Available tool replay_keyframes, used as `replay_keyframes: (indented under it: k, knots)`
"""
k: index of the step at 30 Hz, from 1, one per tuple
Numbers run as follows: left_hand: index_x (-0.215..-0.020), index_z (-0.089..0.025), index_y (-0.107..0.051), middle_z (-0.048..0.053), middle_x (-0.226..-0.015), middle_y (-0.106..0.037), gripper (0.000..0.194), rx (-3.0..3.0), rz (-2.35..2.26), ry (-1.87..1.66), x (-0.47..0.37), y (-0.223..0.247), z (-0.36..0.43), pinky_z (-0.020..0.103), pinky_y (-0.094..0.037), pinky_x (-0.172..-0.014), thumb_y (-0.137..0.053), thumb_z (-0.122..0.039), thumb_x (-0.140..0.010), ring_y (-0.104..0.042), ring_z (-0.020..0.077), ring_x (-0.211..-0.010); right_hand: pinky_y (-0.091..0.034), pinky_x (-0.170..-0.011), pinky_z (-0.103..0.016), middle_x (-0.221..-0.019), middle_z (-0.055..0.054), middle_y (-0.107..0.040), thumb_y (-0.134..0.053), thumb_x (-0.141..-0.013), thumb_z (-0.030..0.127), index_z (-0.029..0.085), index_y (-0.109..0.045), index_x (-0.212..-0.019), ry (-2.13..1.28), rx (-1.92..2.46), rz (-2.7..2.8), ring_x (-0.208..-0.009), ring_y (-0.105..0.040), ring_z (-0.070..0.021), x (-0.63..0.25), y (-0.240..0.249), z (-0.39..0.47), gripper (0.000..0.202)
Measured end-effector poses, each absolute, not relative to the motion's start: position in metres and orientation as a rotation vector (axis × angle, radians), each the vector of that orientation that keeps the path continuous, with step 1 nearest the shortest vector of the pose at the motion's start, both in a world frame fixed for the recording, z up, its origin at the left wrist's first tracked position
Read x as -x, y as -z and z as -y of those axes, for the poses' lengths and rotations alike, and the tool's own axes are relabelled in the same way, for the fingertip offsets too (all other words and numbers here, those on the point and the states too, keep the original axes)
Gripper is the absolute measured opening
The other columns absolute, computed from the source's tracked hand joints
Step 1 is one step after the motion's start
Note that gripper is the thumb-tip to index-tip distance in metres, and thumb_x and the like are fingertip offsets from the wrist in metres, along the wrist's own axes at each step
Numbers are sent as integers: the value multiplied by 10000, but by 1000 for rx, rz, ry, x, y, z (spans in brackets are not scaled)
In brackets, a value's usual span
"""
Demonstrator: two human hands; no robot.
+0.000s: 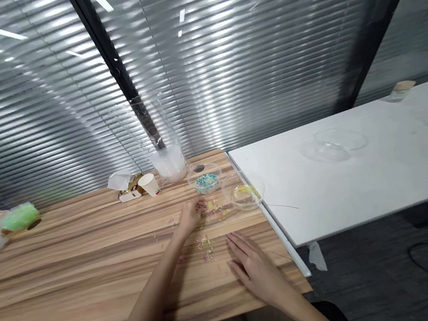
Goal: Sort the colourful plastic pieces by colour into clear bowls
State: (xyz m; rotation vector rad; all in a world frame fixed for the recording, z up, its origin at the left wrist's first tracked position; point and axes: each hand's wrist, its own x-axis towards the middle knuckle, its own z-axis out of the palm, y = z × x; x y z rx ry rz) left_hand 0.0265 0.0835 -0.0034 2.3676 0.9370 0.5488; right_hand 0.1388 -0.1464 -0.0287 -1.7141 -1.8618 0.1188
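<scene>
My left hand (pixel 192 216) reaches over the wooden table to the left edge of a loose scatter of small pink and yellow bead-like pieces (pixel 217 211). Its fingers are curled together; whatever they pinch is too small to make out. Flat on the wood, with fingers stretched out, rests my right hand (pixel 252 264). A smaller scatter of yellow and pink pieces (pixel 206 247) lies between my two forearms. Beyond the hands stand a clear bowl of blue and white pieces (pixel 206 183) and a clear bowl holding some yellow pieces (pixel 244 195).
A paper cup (pixel 149 185), a tissue pack (pixel 130 188) and a clear plastic bag with white contents (pixel 169 163) stand at the back. Colourful bags (pixel 17 218) lie far left. Clear lids (pixel 332 144) rest on the adjoining white table (pixel 392 171), beyond a seam.
</scene>
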Motion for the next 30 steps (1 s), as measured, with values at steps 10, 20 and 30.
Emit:
replay_keyframes:
  k: [10, 20, 30]
  knots:
    - [-974, -152, -648, 66, -888, -696, 253, -2502, -925, -464, -27, 1, -77, 282, -474, -786, -487, -65, -799, -631, 196, -839, -373, -1106, -448, -1413, -146, -440, -437, -934, 221, 67, -512, -1339, -141, 1727, 1883, -1332, -390, -255, -140, 25, 148, 440]
    - [-895, -137, -659, 104, -949, -667, 203, -2675, -781, -435, -44, -7, -72, 305, -437, -853, -460, -107, -873, -591, 223, -931, -382, -1099, -450, -1414, -143, -441, -438, -929, 195, 56, -533, -1318, -164, 1750, 1909, -1325, -393, -259, -140, 20, 148, 423]
    - [-876, -152, -689, 76, -889, -681, 223, -2695, -785, -384, -43, 0, -71, 279, -458, -796, -474, -95, -856, -611, 202, -857, -374, -1096, -474, -1417, -111, -445, -455, -940, 221, 83, -521, -1331, -203, 1731, 1938, -1317, -392, -261, -144, 21, 142, 419]
